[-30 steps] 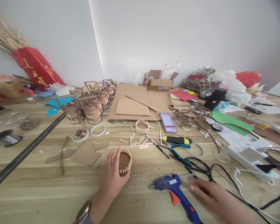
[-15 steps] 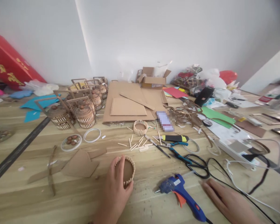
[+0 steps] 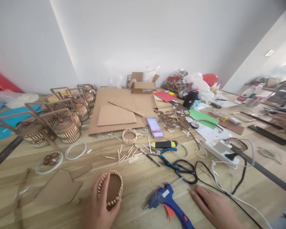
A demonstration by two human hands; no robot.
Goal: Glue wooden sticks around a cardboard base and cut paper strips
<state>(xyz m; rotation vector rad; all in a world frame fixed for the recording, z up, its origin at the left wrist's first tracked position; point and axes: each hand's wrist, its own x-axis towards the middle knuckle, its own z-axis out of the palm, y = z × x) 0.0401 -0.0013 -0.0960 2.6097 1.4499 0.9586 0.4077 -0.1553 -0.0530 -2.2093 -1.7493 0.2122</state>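
Fingers [image 3: 105, 187] of the left hand [image 3: 100, 208] are closed around a round tray walled with short sticks [image 3: 121, 187], the thumb along its near right side; its open top and brown floor show in the head view. Whether its underside touches the table [image 3: 133, 214] cannot be told. Well to the right, the right hand [image 3: 208, 200] lies low, its fingers close together and the palm side hidden, near the handle of a blue glue gun [image 3: 168, 201] whose nozzle points left. Beyond the held tray stands a second stick-walled ring [image 3: 129, 142], with loose sticks [image 3: 133, 160] scattered on its near side. Right of these lie blue-handled pliers [image 3: 168, 162] and a yellow-and-black knife [image 3: 164, 144], with a phone [image 3: 154, 127] just past them. Left and farther back, lidded baskets [image 3: 66, 131] with tall handles stand beside flat cardboard [image 3: 116, 116]. At the far right edge, another person's hand [image 3: 284, 121] shows.
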